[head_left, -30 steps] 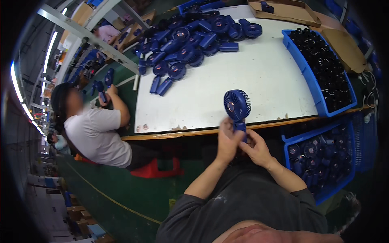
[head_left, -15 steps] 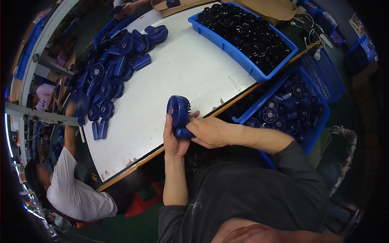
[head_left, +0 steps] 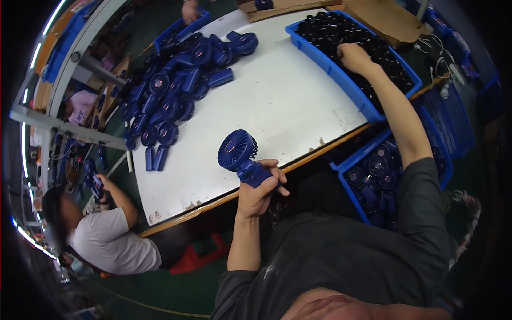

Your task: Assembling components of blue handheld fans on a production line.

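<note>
My left hand [head_left: 256,198] is closed around the handle of a dark blue handheld fan [head_left: 234,150]. The fan is tilted, its round grille up and to the left above the table's near edge. My right arm stretches to the far right, and my right hand [head_left: 354,56] is in a blue tray [head_left: 333,70] full of small black parts [head_left: 368,72]. Its fingers are bent down among the parts, and the tips are hidden, so what they pinch cannot be made out.
Many blue fans [head_left: 170,88] lie heaped on the white table's [head_left: 277,101] left side. A blue crate [head_left: 358,205] of fans stands below its right edge. At left, a co-worker in a white shirt [head_left: 114,242] holds a fan; another person's hand [head_left: 190,10] shows at the top.
My right hand has left the fan and moved far right into the tray of black parts. My left hand has turned the fan, now gripping its handle. The co-worker's arm has drawn back from the heap.
</note>
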Demonstrator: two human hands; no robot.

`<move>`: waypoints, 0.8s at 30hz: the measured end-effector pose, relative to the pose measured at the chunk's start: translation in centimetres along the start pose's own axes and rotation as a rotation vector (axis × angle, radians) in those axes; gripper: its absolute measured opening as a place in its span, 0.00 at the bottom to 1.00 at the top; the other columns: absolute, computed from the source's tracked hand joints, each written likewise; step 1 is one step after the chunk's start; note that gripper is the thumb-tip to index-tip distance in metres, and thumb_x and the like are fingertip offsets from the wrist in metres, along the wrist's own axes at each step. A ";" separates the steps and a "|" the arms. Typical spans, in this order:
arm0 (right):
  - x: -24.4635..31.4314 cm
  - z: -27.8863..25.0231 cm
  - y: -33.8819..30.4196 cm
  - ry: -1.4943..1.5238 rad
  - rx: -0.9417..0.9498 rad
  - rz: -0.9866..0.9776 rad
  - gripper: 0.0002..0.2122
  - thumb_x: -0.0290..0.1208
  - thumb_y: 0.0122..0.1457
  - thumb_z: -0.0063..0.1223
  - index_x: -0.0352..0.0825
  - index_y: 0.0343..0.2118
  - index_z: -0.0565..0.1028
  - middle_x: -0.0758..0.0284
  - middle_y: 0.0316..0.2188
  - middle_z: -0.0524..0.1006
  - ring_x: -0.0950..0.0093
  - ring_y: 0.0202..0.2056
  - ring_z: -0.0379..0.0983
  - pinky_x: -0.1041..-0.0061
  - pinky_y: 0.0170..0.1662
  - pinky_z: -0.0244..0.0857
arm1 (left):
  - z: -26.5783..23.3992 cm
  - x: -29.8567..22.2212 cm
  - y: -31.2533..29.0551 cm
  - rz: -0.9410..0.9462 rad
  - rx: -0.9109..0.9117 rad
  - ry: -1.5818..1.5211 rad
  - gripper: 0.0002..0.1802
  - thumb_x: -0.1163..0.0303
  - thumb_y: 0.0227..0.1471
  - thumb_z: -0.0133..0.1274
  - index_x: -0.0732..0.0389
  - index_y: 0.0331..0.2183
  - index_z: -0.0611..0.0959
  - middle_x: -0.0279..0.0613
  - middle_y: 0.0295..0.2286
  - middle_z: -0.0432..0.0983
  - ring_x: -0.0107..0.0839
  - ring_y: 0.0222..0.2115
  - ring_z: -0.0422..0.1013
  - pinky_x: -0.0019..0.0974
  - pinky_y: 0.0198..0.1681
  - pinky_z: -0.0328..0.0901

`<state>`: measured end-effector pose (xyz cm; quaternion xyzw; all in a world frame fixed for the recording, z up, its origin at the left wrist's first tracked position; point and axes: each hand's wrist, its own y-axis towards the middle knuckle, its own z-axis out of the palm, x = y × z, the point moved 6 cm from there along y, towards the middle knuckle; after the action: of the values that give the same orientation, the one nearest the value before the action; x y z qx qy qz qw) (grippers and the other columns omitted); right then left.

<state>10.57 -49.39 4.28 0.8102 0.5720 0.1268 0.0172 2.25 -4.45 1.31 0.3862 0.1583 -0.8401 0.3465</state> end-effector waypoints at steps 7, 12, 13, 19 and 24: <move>16.2 -1.4 -11.4 1.361 0.292 -0.073 0.11 0.24 0.58 0.54 0.31 0.44 0.78 0.72 0.31 0.77 0.85 0.29 0.69 0.83 0.35 0.66 | -1.2 0.0 1.6 0.047 -0.319 0.149 0.21 0.76 0.53 0.58 0.71 0.48 0.72 0.50 0.40 0.74 0.35 0.34 0.76 0.34 0.28 0.78; 25.8 -0.3 -22.1 1.281 0.144 -0.378 0.14 0.20 0.59 0.54 0.30 0.49 0.73 0.64 0.37 0.73 0.72 0.39 0.73 0.73 0.42 0.70 | -1.8 0.2 1.2 0.005 -0.285 0.093 0.22 0.74 0.54 0.59 0.69 0.48 0.71 0.44 0.37 0.75 0.29 0.31 0.75 0.29 0.25 0.74; 26.2 -1.4 -22.5 1.005 0.008 -0.497 0.16 0.19 0.56 0.56 0.30 0.48 0.74 0.63 0.35 0.73 0.68 0.39 0.74 0.72 0.42 0.70 | -2.3 0.1 0.8 -0.003 -0.278 0.121 0.21 0.74 0.54 0.59 0.68 0.48 0.72 0.43 0.37 0.75 0.28 0.30 0.74 0.28 0.24 0.73; 27.0 -2.5 -20.7 0.926 0.012 -0.748 0.15 0.21 0.51 0.62 0.31 0.44 0.78 0.59 0.36 0.76 0.66 0.35 0.76 0.71 0.36 0.71 | -1.3 0.0 -1.2 -0.180 -0.115 0.025 0.19 0.67 0.53 0.62 0.64 0.44 0.75 0.41 0.34 0.75 0.28 0.31 0.74 0.25 0.19 0.71; 28.8 -3.0 -20.0 0.919 -0.062 -0.862 0.13 0.22 0.53 0.61 0.31 0.43 0.78 0.59 0.36 0.77 0.64 0.32 0.77 0.70 0.35 0.72 | -1.0 0.2 -2.1 -0.146 -0.089 -0.020 0.24 0.59 0.53 0.62 0.65 0.44 0.74 0.42 0.32 0.74 0.29 0.30 0.74 0.25 0.17 0.70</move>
<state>0.49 -16.00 9.05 0.3691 0.7922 0.4599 -0.1572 1.22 -2.56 0.47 0.3493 0.2196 -0.8591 0.3029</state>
